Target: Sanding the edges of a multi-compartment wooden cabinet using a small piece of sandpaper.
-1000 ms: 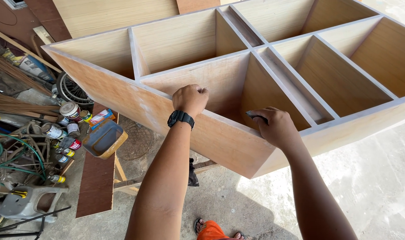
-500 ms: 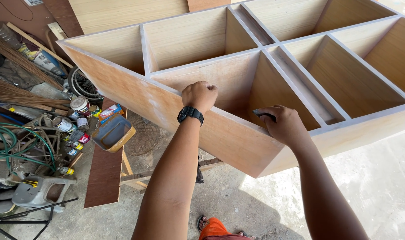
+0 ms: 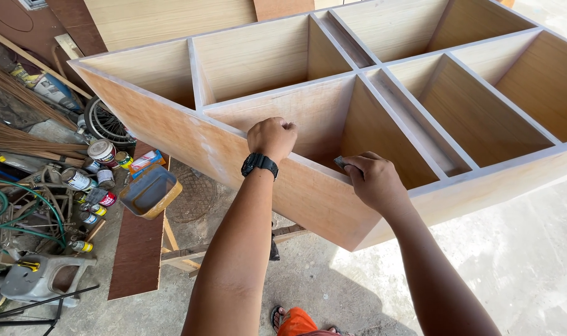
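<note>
The left hand (image 3: 271,138) is closed over the front edge of the plywood cabinet (image 3: 277,186), steadying it. Just to its right, the right hand (image 3: 374,180) pinches a small grey sanding piece (image 3: 339,162) against that edge; flat, even pressure would suit best.

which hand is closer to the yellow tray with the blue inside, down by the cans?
Left. The left hand grips the cabinet's front edge, up and right of the yellow tray. The right hand rests farther right along that edge, pressing a small grey piece.
</note>
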